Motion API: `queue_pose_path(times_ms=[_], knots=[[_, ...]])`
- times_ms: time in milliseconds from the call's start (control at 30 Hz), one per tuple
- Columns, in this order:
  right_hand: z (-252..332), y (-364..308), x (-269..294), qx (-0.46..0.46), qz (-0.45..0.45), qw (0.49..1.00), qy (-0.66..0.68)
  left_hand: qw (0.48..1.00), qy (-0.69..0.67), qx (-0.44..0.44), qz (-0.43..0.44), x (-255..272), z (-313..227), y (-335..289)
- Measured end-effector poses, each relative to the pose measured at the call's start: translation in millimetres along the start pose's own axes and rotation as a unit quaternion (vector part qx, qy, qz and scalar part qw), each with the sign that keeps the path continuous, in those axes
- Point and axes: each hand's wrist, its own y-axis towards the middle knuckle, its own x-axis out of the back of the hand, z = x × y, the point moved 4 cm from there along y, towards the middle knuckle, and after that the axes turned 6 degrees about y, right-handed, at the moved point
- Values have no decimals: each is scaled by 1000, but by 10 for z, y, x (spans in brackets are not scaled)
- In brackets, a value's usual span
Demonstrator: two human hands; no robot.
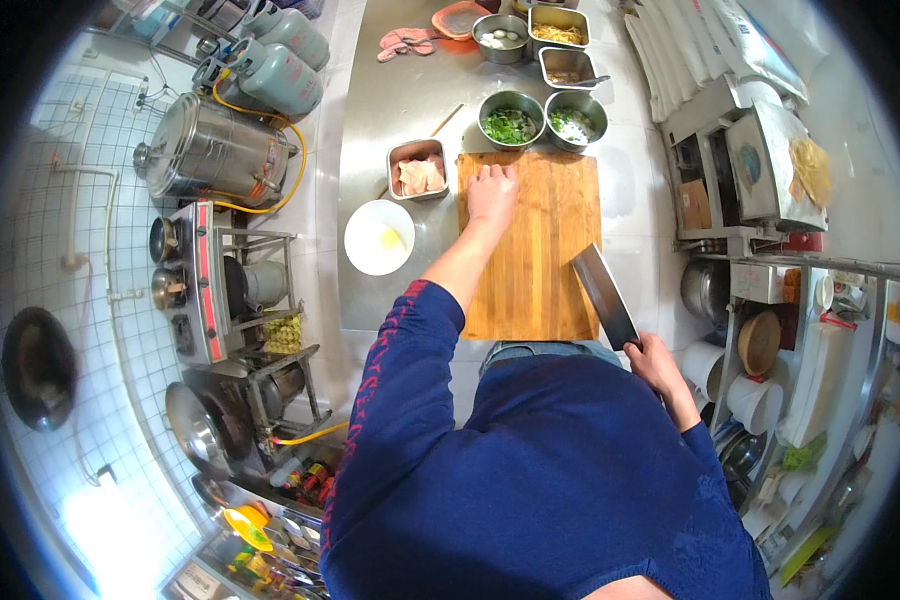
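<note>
A large wooden cutting board lies in front of me on the steel table. My left hand rests at its far left part, fingers curled down and closed; whatever they hold, if anything, is hidden under them. In my right hand, close to my body, is the handle of a cleaver. Its broad dark blade slants up and left, over the board's near right edge. Left of the board, a square steel container holds pale pink meat slices. Nearer me, a white bowl has a little yellowish stuff in it.
Beyond the board stand two steel bowls with chopped greens, then more steel containers. A pink cloth lies at the far left of the steel table. A stove is on the left, loaded shelves on the right.
</note>
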Motion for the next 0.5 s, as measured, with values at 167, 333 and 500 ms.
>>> queue_pose_path(times_ms=[167,333,500], knots=[[9,27,65,3,-3,1000,-12,997,23,-76,12,-22,7,125],[58,6,85,9,5,999,-39,997,-35,-42,47,193,173,243],[24,30,73,23,4,1000,-18,992,-77,62,-81,909,781,229]])
